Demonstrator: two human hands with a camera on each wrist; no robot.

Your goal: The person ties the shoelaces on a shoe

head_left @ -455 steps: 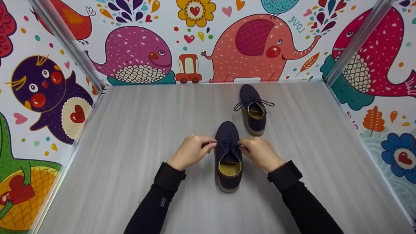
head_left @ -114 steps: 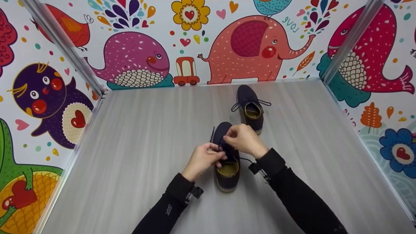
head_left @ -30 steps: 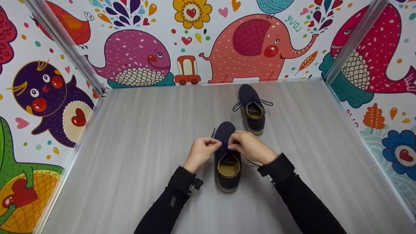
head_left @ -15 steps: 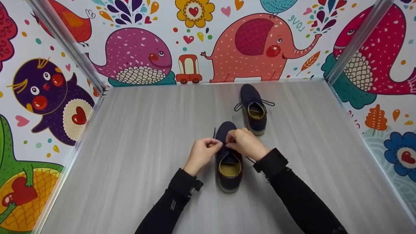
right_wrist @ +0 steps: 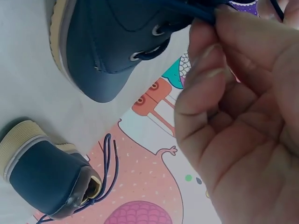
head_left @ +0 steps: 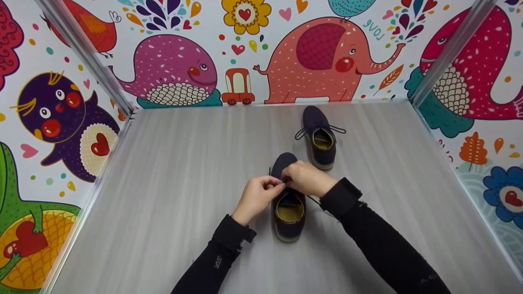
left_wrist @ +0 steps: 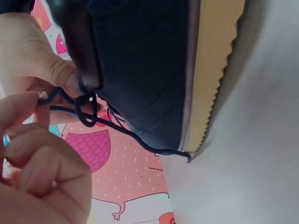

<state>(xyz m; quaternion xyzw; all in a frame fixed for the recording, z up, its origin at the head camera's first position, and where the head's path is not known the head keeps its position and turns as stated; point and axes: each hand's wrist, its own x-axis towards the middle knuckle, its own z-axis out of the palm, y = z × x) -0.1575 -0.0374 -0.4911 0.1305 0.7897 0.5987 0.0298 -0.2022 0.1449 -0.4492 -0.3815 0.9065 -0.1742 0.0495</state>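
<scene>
a person in black sleeves works at a navy lace-up shoe (head_left: 288,204) that stands on a grey wood-grain tabletop (head_left: 171,196), toe pointing away from them, near the middle of the surface. both hands meet over the lacing area, just behind the toe. the left hand (head_left: 259,195) has its fingers curled, and its thumb and forefinger pinch a thin dark shoelace (left_wrist: 84,109); the left wrist view shows the lace looped into a loose knot right at the fingertips (left_wrist: 21,105), with one free end trailing down past the tan ribbed sole (left_wrist: 212,70). the right hand (head_left: 306,177) lies over the front of the shoe with fingers bent, and the right wrist view shows its fingertips (right_wrist: 205,28) closed on a strand of the same lace above the metal eyelets (right_wrist: 156,30). the two hands touch each other.

a second navy shoe (head_left: 320,136), matching the first, stands farther back and a little to the right, well apart from the hands, its laces spread loose on either side. bright cartoon walls surround the table: a pink elephant (head_left: 327,57), a purple whale (head_left: 175,69) and a small red car (head_left: 238,86).
</scene>
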